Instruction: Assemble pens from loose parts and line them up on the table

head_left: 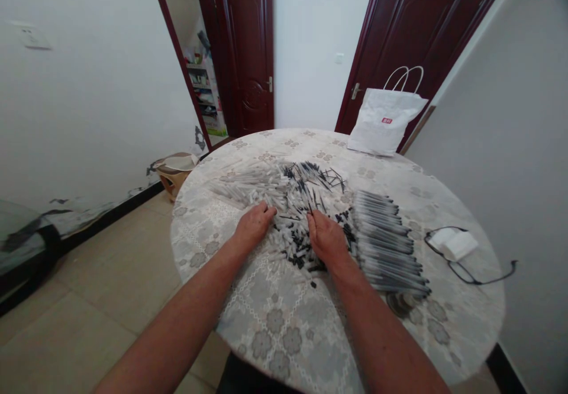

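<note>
A round table with a flower-patterned cloth carries a loose heap of pen parts: pale barrels, black caps and thin refills. My left hand rests knuckles-up on the heap's left side, fingers curled into the pale barrels. My right hand lies on the small black caps, fingers bent down into them. What either hand grips is hidden under the fingers. To the right of my right hand lies a tidy row of assembled pens.
A white paper bag stands at the table's far edge by a dark red door. A white block with a black cable lies at the right. A low stool sits by the left wall. Another door is behind.
</note>
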Motion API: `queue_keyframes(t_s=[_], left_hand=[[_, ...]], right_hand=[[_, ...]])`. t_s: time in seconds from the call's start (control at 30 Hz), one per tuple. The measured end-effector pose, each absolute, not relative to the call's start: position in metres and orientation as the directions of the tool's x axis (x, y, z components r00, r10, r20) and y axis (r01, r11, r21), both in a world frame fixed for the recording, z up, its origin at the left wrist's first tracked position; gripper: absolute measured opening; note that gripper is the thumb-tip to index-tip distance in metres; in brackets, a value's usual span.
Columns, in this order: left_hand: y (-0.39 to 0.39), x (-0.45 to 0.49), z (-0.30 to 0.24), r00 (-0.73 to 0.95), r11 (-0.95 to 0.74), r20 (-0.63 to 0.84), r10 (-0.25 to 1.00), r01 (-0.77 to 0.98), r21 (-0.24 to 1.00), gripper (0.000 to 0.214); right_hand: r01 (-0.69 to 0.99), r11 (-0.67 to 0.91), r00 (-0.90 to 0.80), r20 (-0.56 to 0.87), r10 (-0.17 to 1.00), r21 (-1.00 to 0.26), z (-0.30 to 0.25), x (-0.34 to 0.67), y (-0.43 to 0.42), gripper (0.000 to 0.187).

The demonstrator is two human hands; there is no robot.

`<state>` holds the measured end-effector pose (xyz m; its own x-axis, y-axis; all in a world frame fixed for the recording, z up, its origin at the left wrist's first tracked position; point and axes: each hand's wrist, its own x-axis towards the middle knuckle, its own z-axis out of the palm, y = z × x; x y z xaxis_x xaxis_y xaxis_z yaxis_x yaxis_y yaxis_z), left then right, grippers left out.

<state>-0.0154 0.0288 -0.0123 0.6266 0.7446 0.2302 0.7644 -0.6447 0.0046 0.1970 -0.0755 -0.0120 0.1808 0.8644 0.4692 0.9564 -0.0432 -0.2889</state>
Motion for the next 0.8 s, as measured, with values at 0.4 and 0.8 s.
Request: queue_keyframes(t_s=[0.4, 0.8], left_hand=[[0.012, -0.008, -0.015, 0.607, -0.72, 0.483, 0.631, 0.69, 0.074, 0.019], [0.009, 0.023, 0.002, 0.631, -0.496, 0.251, 0.734, 0.245, 0.833, 0.025]], right_hand=[[0.92, 0.083, 0.156, 0.553, 0.819, -0.383, -0.023, 0.2, -0.068, 0.034], [0.857, 0.079, 0.238, 0.528, 0.815, -0.509, -0.01, 0.189, -0.073, 0.027]])
